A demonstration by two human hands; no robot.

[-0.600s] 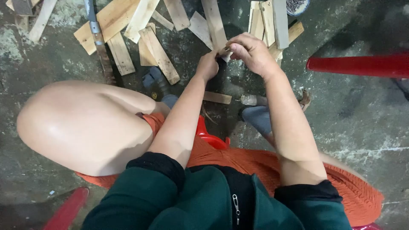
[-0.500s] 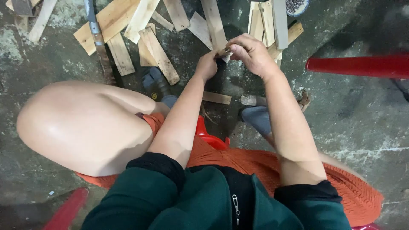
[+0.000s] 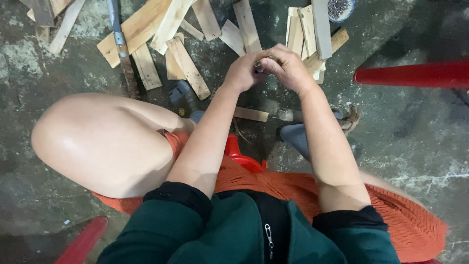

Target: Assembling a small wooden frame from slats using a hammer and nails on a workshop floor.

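L hand (image 3: 243, 72) + R hand (image 3: 288, 68) pinch small piece (image 3: 258, 63) | bowl (image 3: 342, 10): nails

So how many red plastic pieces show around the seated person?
3: a red bar on the floor at right, a red edge at bottom left, and a red part between the knees. More may be hidden.

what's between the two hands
A small dark object, pinched between the left hand and right hand; the head view doesn't show what it is.
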